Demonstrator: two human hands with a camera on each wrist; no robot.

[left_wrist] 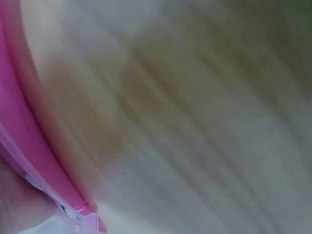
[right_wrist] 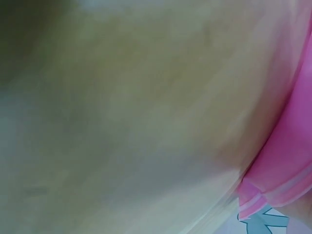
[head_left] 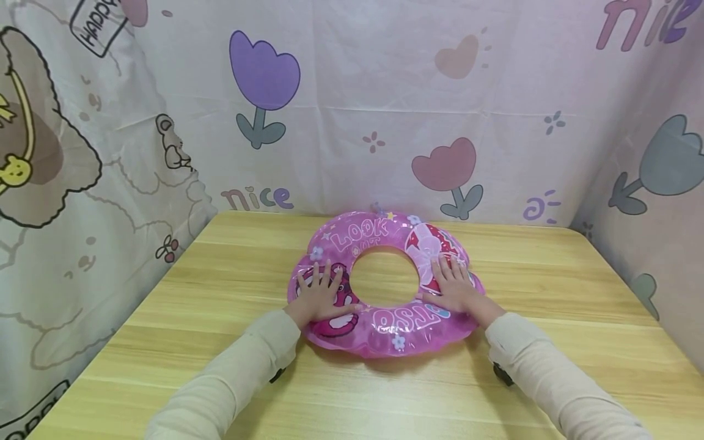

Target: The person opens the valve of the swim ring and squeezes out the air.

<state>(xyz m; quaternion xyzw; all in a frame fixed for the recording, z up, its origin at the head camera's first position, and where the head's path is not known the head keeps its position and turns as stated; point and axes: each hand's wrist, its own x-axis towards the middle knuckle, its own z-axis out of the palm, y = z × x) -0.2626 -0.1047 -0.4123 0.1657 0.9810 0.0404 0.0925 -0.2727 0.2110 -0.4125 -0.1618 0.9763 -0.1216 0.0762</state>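
Note:
A pink inflatable swim ring (head_left: 379, 339), printed with white lettering, flowers and a cartoon bear, lies flat on the wooden table. My left hand (head_left: 321, 299) rests on its left side over the bear print, fingers spread. On the ring's right side lies my right hand (head_left: 455, 290), also with spread fingers, over a red and white print. The left wrist view catches the ring's pink edge (left_wrist: 29, 122) at the left with part of the hand below. In the right wrist view the pink edge (right_wrist: 285, 151) shows at the right.
The light wooden table (head_left: 176, 342) extends around the ring on all sides. Behind it hangs a pale cloth backdrop (head_left: 352, 73) with printed tulips and words, and similar cloth covers the left and right sides.

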